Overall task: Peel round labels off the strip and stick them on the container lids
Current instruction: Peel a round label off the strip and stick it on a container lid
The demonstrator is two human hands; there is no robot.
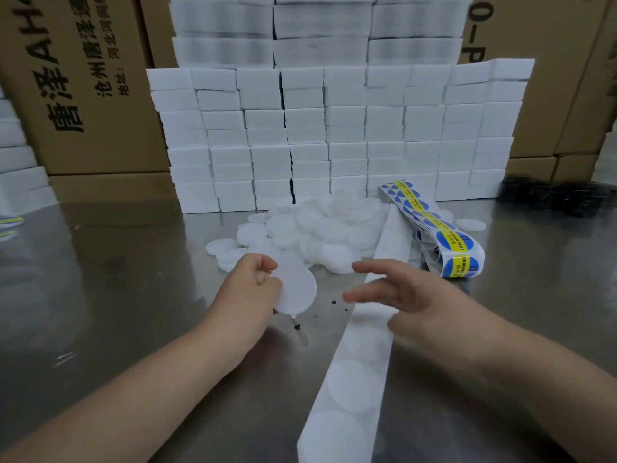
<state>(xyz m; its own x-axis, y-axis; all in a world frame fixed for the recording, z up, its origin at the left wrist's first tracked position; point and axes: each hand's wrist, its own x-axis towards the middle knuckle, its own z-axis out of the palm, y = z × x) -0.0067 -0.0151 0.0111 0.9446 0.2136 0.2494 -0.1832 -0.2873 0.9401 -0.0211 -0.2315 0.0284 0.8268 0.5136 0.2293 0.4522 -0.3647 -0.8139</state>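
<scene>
Left hand (pixel 253 285) pinching a blank lid (pixel 297 290), right hand (pixel 410 295) spread, empty, above the strip (pixel 354 379) — label pick-up step.
Strip here looks already bare; next move, I judge — reach for the printed labels (pixel 449 237) beside the lid pile (pixel 317 228) and lift one by its edge.

The cardboard box (pixel 83 95) at upper left reads "唐泽AH4", "沧州唐泽通", "地址:". The round labels (pixel 456 244) at right read "SOLDERING PASTE".

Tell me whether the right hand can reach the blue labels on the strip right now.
Probably yes: the right hand is open and empty, and the blue labels lie just beyond it, nothing blocking.
</scene>
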